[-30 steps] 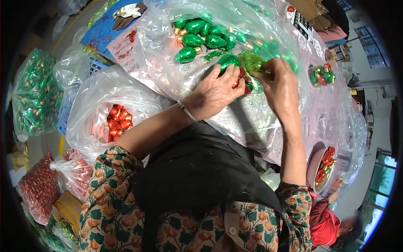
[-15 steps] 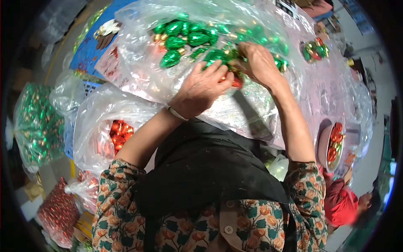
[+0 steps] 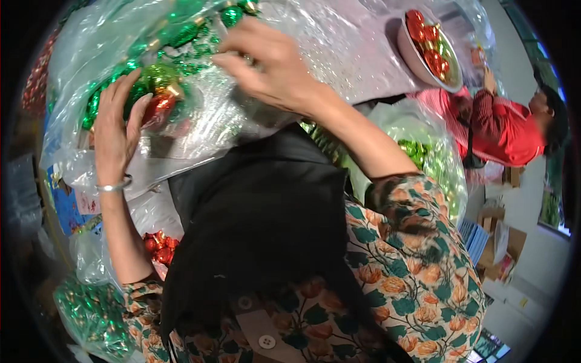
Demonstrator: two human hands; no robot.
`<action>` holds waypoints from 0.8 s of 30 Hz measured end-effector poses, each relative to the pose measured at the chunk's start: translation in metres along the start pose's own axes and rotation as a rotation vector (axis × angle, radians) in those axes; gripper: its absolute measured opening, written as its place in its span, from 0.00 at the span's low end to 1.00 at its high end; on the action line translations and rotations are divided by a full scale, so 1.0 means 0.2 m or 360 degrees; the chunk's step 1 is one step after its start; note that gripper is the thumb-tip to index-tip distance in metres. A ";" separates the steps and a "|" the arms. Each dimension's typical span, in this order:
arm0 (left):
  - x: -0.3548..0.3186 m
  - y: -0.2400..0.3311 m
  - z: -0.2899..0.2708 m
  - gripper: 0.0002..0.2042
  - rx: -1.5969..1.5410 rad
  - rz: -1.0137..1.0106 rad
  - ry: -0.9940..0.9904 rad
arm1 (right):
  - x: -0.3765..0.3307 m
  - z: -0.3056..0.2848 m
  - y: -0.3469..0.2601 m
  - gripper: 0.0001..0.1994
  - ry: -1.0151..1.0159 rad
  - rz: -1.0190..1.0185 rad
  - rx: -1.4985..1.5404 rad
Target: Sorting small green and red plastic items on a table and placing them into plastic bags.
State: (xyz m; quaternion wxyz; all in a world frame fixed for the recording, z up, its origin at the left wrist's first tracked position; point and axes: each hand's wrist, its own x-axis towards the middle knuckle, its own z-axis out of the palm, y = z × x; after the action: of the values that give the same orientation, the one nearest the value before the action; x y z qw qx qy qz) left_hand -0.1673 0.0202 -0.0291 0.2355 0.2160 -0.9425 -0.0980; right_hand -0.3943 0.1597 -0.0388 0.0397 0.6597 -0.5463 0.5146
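Observation:
My left hand (image 3: pixel 118 115), with a bangle at its wrist, is curled round a cluster of shiny baubles (image 3: pixel 162 81). A yellow-green one and a red one with a gold cap show beside the fingers; the palm hides part of the cluster. To its right my right hand (image 3: pixel 269 63) is raised over the clear plastic sheet (image 3: pixel 212 121), blurred by motion. Its thumb and fingertips are drawn close together, and what is between them cannot be made out. Beyond the hands, loose green baubles (image 3: pixel 184 35) lie on the plastic.
At the far right a pale bowl (image 3: pixel 451 81) holds red and gold baubles. A clear bag with green pieces (image 3: pixel 414 151) hangs by my right elbow. Red baubles (image 3: pixel 160 247) lie in a bag by my left forearm. A person in red (image 3: pixel 508 130) is at right.
My view has turned to the right, bringing the bowl and the person nearer. My hands, close together before, are now apart, the left on the bauble cluster and the right lifted away.

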 end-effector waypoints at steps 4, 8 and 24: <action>0.11 -0.08 -0.02 0.21 -0.0015 -0.0126 -0.0403 | -0.47 -0.60 0.12 0.04 0.0317 0.0187 -0.0576; 0.13 -0.06 0.04 0.19 -0.0139 -0.0190 -0.0546 | -1.25 -1.22 0.32 0.11 0.0566 0.1509 -0.1042; -0.53 0.06 0.01 0.04 -0.0213 -0.0788 0.0637 | -0.19 -0.21 -0.08 0.18 -0.0468 0.0455 0.0035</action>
State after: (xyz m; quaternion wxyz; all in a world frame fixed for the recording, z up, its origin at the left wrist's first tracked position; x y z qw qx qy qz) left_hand -0.0876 0.0784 -0.0702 0.3988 0.4377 -0.7877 -0.1698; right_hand -0.4047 0.2180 -0.0384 -0.1210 0.6440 -0.6286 0.4190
